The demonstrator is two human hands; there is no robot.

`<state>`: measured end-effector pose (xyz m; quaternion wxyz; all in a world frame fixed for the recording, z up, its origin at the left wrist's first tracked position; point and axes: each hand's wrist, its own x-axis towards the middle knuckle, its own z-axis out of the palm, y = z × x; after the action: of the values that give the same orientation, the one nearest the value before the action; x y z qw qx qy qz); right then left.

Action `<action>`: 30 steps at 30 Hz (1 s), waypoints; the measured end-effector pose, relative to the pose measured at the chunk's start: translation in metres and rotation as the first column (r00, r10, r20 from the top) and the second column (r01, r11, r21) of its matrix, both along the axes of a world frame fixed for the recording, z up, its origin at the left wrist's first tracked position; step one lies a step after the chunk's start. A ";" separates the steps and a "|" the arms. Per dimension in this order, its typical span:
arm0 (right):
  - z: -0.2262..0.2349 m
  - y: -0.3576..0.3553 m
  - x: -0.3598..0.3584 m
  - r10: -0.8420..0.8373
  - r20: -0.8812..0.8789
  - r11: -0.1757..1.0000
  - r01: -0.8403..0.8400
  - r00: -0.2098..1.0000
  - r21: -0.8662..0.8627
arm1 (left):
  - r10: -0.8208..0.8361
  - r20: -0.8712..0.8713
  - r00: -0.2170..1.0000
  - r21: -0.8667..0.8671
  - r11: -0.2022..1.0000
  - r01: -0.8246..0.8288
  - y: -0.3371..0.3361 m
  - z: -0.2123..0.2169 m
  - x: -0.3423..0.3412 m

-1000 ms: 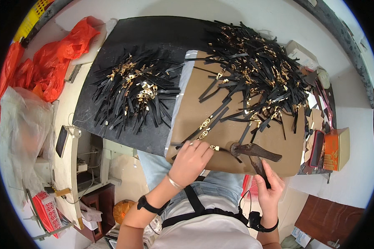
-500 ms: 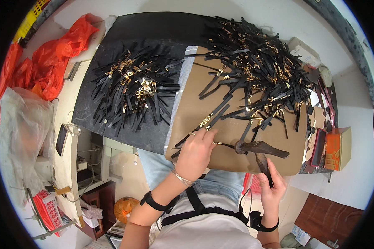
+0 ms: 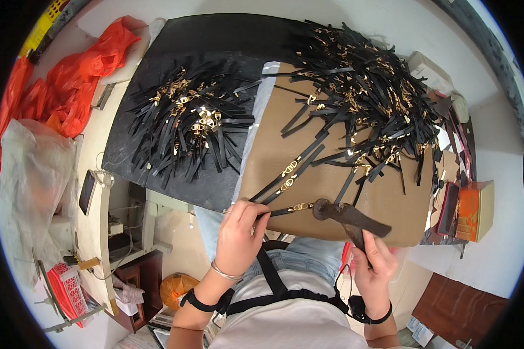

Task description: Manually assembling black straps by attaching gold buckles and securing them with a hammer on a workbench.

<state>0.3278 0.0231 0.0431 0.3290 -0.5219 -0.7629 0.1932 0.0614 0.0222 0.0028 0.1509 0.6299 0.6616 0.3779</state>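
Note:
My left hand [image 3: 239,234] pinches one end of a black strap [image 3: 282,211] at the front left of the brown board [image 3: 337,195]. A gold buckle [image 3: 301,207] sits along this strap, and its far end reaches the round face of a hammer [image 3: 358,219]. Fingers of my right hand [image 3: 376,266] wrap round the hammer's handle near the front edge. Whether the hammer touches the strap or stands just over it, I cannot tell. Two more straps with gold buckles [image 3: 289,167] lie side by side just beyond my left hand.
A large heap of black straps with gold fittings [image 3: 361,87] covers the board's far right. A smaller strap heap [image 3: 186,122] lies on the black tabletop [image 3: 215,41]. An orange box [image 3: 476,210] and a phone [image 3: 447,207] stand at the right; red bags [image 3: 70,81] lie left.
My left hand has moved left and towards me, drawing the strap so its gold buckle shows. The hammer has shifted slightly left and its head has tilted, with my right hand still on it.

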 end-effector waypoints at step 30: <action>0.005 0.046 -0.068 0.177 0.285 0.984 -0.163 0.942 -0.070 | 0.120 0.174 0.977 -0.127 0.987 -0.099 0.013 -0.012 -0.007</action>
<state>0.2600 0.0695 0.0478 0.1836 -0.4842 -0.8405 0.1594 0.0546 0.0353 -0.0089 0.2262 0.5455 0.7001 0.4015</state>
